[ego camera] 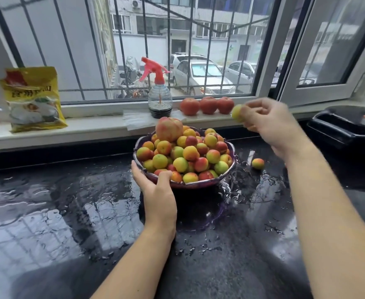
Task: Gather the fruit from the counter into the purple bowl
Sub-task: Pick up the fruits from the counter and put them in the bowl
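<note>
The right hand (pixel 265 124) is raised above the surface (pixel 69 212), to the right of and a little behind the purple bowl (pixel 201 184), with its fingers curled round a small yellow-green fruit (pixel 237 112) pinched at the fingertips; the hand is blurred, so which fingers do the pinching is hard to say. The left hand (pixel 157 190) grips the near left rim of the bowl, thumb hooked over the edge and touching the fruit inside, the other fingers wrapped along the outer wall.

The bowl stands on the dark, wet surface and is heaped with small red, orange and green fruit, with one much larger peach (pixel 169 129) resting on top at the back. One small loose fruit (pixel 258 163) lies on the surface just to the right of the bowl, apart from it.

On the window sill (pixel 90 126) behind stand three red tomatoes (pixel 207 105) in a row, a spray bottle (pixel 159 98) with a red trigger head on a sheet of white paper, and a yellow packet (pixel 33 99) propped upright at the left. A black appliance (pixel 347 126) sits at the far right.
</note>
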Demonstrator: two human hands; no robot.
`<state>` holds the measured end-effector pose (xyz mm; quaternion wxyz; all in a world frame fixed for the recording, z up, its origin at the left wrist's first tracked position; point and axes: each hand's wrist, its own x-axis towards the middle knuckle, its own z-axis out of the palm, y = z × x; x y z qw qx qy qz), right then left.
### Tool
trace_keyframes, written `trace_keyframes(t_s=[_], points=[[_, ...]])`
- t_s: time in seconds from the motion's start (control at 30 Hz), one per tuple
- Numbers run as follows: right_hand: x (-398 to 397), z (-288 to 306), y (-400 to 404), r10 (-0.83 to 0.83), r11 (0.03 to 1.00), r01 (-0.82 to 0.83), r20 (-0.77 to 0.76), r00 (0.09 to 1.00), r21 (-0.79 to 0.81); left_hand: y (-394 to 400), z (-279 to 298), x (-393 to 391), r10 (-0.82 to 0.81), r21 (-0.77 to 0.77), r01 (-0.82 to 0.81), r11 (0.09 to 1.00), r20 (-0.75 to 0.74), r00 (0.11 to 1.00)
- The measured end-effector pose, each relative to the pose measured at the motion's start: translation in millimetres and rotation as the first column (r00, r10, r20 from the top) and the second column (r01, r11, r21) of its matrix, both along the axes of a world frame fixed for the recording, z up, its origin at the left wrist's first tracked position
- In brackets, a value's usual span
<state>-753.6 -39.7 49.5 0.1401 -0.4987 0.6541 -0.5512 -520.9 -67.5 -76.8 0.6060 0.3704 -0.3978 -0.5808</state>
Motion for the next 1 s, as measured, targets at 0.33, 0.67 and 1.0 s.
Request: trace_keyframes(t_s=[0.33,0.67,1.0], points=[[56,-3,-8,0.280,0.926,-0.199,-0.230,0.932,0.322,2,3,1,0.002,0.006,-0.002,1.000,-0.080,0.997],[-45,-30,2,-0.144,0.747,0.429,-0.506,0.850,0.507,-3,-3,0,0.008,0.002,-0.008,1.000,-0.088,0.996],[-51,-96,-20,-0.148,0.674,0.476,-0.529,0.836,0.564,-1,-1,2,0.000,0.005,0.001,1.000,-0.087,0.996]])
